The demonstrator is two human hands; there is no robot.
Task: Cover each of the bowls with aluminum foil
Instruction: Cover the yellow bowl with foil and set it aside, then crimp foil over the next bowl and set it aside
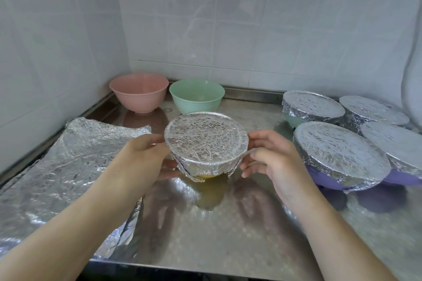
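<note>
A foil-wrapped yellow bowl (pixel 206 143) sits centre; pink bowl (pixel 138 91) and green bowl (pixel 196 95) stand uncovered behind.

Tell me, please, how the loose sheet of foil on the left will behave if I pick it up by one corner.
The foil sheet looks thin and already crinkled, so it will probably sag and fold, not stay flat. It seems very light. Its wrinkles suggest it tears or creases easily.
</note>
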